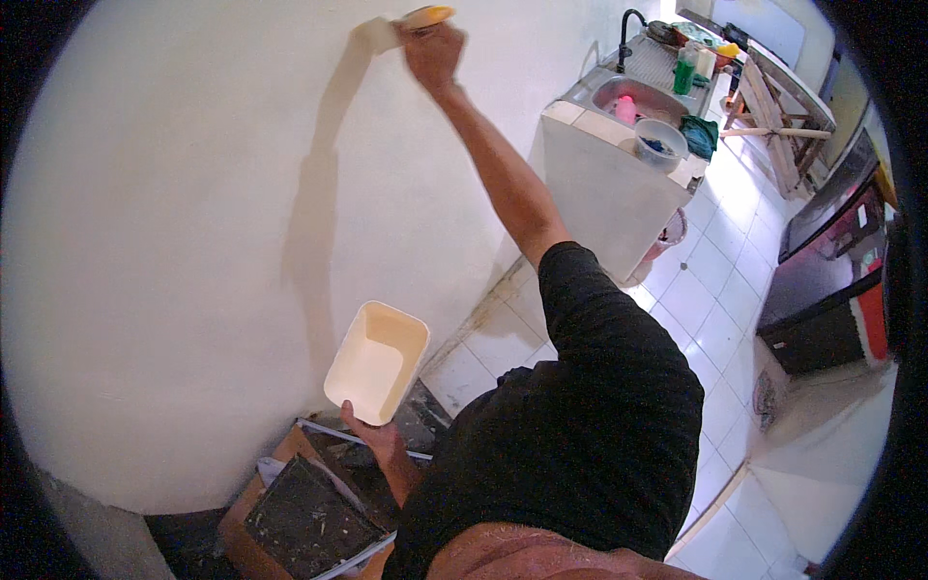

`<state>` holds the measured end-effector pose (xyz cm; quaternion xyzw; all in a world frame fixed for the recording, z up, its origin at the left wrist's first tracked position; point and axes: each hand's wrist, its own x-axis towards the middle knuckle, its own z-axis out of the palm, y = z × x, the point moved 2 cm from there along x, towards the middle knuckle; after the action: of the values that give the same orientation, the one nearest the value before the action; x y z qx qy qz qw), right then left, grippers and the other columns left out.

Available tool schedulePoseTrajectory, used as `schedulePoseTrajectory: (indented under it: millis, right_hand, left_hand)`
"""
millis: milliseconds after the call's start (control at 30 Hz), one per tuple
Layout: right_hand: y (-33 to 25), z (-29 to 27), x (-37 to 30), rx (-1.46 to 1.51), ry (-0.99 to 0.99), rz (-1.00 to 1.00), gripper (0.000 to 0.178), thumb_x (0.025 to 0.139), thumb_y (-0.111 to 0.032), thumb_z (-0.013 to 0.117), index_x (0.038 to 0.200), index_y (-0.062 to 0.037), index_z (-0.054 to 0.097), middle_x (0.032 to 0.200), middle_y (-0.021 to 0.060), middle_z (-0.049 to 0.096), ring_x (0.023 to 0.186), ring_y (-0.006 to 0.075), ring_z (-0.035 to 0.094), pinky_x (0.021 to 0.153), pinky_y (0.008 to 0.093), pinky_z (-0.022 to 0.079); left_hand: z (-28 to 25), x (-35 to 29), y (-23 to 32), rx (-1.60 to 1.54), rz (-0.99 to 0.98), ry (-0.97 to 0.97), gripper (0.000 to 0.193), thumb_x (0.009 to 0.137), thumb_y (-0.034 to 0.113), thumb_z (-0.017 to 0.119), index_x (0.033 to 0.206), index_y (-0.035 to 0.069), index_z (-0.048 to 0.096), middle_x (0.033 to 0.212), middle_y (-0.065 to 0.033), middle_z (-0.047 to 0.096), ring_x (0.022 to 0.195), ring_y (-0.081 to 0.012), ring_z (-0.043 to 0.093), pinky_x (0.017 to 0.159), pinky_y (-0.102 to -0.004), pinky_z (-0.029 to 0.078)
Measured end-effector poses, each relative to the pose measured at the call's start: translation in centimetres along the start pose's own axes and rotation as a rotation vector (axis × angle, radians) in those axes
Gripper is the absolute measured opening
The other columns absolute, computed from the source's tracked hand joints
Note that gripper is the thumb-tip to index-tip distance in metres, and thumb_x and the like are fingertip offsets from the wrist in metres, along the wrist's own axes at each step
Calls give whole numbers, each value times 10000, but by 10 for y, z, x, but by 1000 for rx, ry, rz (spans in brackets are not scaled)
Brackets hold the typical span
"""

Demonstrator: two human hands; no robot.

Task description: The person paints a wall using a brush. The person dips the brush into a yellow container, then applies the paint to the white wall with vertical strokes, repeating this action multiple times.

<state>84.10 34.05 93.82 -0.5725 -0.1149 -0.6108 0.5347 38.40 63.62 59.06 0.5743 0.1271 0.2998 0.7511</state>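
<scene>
High on the cream wall (193, 242), my right hand (435, 53) is closed around a paintbrush with a yellow handle (428, 16). Its bristle end is blurred and partly hidden by the fingers, close to or against the wall. Lower down, my left hand (375, 435) grips the near edge of a cream rectangular plastic tub (378, 360), thumb over the rim. The tub is tilted so its inside shows, and its inner walls and bottom look pale cream; whether paint lies in it I cannot tell. My right arm is stretched out far, casting a long shadow on the wall.
Below the tub stands a cardboard box (253, 522) with dark, dusty flat pieces. To the right, a tiled counter (604, 184) holds a sink (619, 92), a clear bowl (661, 145) and bottles. A wooden frame (773, 126) leans beyond the white floor tiles (691, 295).
</scene>
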Motion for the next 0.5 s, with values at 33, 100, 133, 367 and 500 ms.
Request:
schedulePoseTrajectory:
  millis: [33, 100, 133, 367, 500]
  right_hand:
    - [14, -23, 11, -152, 75, -66, 364, 745, -431, 680, 630, -91, 624, 577, 111, 620, 538, 292, 618, 509, 405, 460]
    - [3, -53, 12, -190, -87, 4, 285, 760, -356, 707, 732, -74, 680, 663, 90, 665, 633, 228, 662, 562, 359, 502]
    - [-37, -70, -1, 184, -81, 87, 152, 766, -120, 731, 753, -4, 635, 644, 75, 624, 591, 140, 565, 550, 299, 470]
    - [-126, -154, -107, 457, -1167, 87, 143, 757, -123, 744, 866, -53, 682, 810, 47, 686, 728, 150, 655, 670, 283, 530]
    - [-145, -161, -171, 307, -1669, 82, 219, 733, -146, 759, 911, -56, 667, 822, 92, 686, 727, 208, 674, 691, 319, 537]
  left_hand:
    - [16, -4, 5, 252, 176, 35, 553, 903, 361, 492, 1321, 52, 305, 1291, -168, 422, 1174, -290, 460, 977, -443, 407]
    - [43, -12, 31, 282, 118, 160, 543, 903, 396, 431, 1305, 35, 374, 1286, -142, 473, 1177, -272, 481, 982, -436, 411]
    - [41, -8, 33, 48, -56, 174, 543, 903, 395, 415, 1304, 30, 388, 1285, -139, 488, 1177, -270, 490, 985, -433, 413]
    - [78, -4, 17, -367, -263, 142, 518, 872, 344, 502, 1270, 17, 449, 1226, -128, 543, 1113, -255, 542, 955, -401, 431]
    - [116, 0, 26, -415, -370, 194, 497, 852, 335, 535, 1208, -8, 488, 1147, -117, 583, 1059, -230, 569, 908, -367, 459]
